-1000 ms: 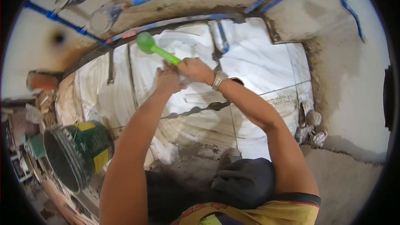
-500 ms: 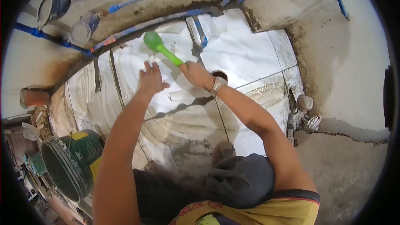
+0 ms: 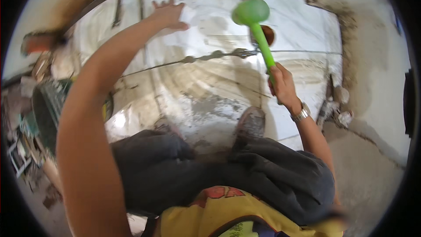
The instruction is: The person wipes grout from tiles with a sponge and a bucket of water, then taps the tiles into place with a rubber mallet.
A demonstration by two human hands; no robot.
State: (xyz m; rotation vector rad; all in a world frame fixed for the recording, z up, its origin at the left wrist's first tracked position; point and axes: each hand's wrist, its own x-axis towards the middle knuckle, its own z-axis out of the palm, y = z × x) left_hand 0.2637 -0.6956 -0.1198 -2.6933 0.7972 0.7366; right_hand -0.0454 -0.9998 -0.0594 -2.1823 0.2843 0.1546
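Observation:
My right hand [image 3: 284, 87] grips the handle of a green rubber mallet [image 3: 253, 12], its head raised and pointing away from me. Under my left hand [image 3: 169, 15] lies a white floor tile [image 3: 210, 6]; the fingers are spread and the palm appears to rest on it. Behind the mallet handle, a round hole [image 3: 267, 36] in the tiles shows a reddish-brown inside. A dark joint [image 3: 197, 58] with lumps of grey mortar runs across between the far tiles and the smeared near tiles [image 3: 197, 81].
A dark green bucket [image 3: 44, 105] lies tipped at the left, partly behind my left arm. Rubble and scraps [image 3: 33, 166] are scattered near it. Bare walls rise on both sides. Crumpled debris [image 3: 337, 107] sits by the right wall, and my shoes [image 3: 250, 123] stand on dirty tiles.
My right hand has swung the mallet right and nearer to me. My left hand has spread out against the far tile. The view has tilted down, showing more of my legs.

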